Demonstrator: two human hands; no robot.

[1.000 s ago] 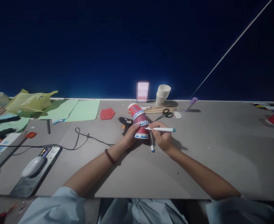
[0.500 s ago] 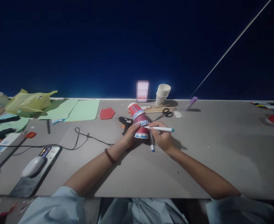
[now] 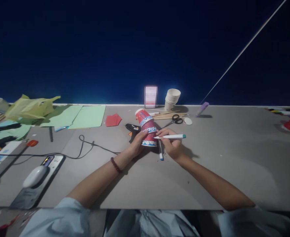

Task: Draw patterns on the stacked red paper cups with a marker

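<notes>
Tilted to the left, a stack of red paper cups (image 3: pixel 148 126) with blue and white patterned rims is gripped at its left side by my left hand (image 3: pixel 136 144). My right hand (image 3: pixel 172 144) is closed round a white marker (image 3: pixel 172 136) with a teal end, held nearly level. The marker's tip meets or almost meets the lowest cup; I cannot tell which. Beneath the right hand lies another white marker with a blue end (image 3: pixel 161 154). A black glue gun (image 3: pixel 133 130) rests just left of the cups, partly behind my left hand.
Black scissors (image 3: pixel 176 119), wooden sticks (image 3: pixel 167 116) and a stack of white cups (image 3: pixel 172 98) stand behind. Leftward are red paper (image 3: pixel 113 120), green sheets (image 3: pixel 88 117), a cable (image 3: pixel 85 146), a phone (image 3: pixel 24 197) and a power strip (image 3: pixel 5 159). A purple object (image 3: pixel 203 108) stands at right.
The marker in my right hand has shifted slightly right and down along the lowest cup. My left hand and the cup stack stay nearly still.
</notes>
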